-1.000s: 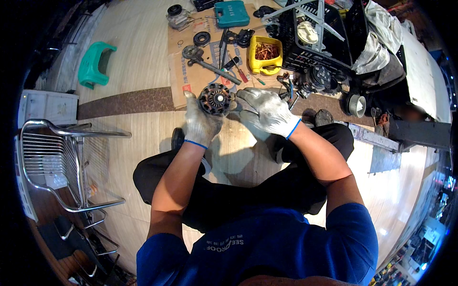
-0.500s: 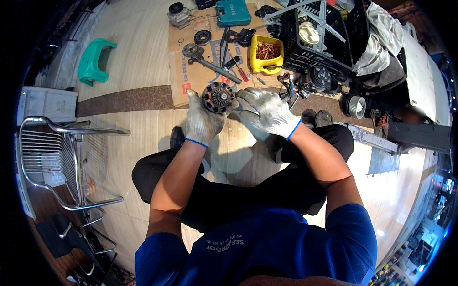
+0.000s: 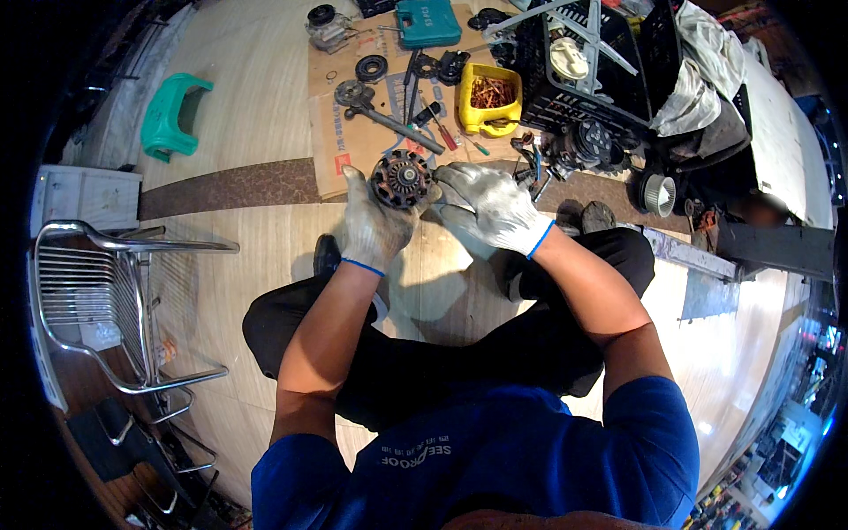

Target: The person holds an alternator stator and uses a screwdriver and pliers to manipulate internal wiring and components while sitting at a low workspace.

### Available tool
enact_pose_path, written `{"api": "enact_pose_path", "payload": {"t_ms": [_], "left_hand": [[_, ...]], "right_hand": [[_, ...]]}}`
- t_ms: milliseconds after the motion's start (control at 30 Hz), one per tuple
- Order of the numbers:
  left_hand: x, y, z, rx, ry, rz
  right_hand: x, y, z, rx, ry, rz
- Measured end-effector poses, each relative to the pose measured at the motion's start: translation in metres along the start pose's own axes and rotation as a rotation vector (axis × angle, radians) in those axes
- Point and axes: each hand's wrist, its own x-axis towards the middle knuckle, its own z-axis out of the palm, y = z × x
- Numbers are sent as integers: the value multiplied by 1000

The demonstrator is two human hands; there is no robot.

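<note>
My left hand [image 3: 373, 228], in a white work glove with a blue cuff, holds a round dark rotor-like machine part [image 3: 402, 179] from its left and lower side. Its face is turned up toward me, showing blocky segments round the rim and a ribbed middle with a small bright centre. My right hand [image 3: 496, 210], gloved alike, has its fingers bent together against the part's right edge. Its fingertips partly hide that edge, and I cannot see whether they pinch anything smaller. Both hands are above the floor, just short of the cardboard sheet [image 3: 329, 124].
On the cardboard lie a rod with a round end [image 3: 389, 119], a black ring [image 3: 371, 68], a red-handled screwdriver [image 3: 448, 140] and a teal case [image 3: 427, 24]. A yellow container [image 3: 474, 119] holds copper-coloured pieces. Beyond stands a black crate [image 3: 565, 110]; a green stool [image 3: 159, 128] and metal chair [image 3: 132, 327] are left.
The rotor-like part and my left hand stay almost still. My right fingers remain at its edge with only a slight shift. The whole view has moved a little.
</note>
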Motion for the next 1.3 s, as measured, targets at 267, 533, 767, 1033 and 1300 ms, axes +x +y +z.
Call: {"api": "enact_pose_path", "payload": {"t_ms": [267, 533, 767, 1033, 1300], "left_hand": [[-4, -1, 2, 44, -56, 1], [3, 1, -13, -77, -162, -71], [3, -2, -15, -53, -178, -48], [2, -2, -11, 2, -114, -77], [-12, -12, 19, -24, 59, -33]], "right_hand": [[-2, -4, 1, -28, -18, 37], [1, -13, -12, 21, -49, 79], [2, -10, -12, 98, -40, 61], [1, -7, -5, 66, 66, 5], [5, -18, -12, 134, -19, 104]]}}
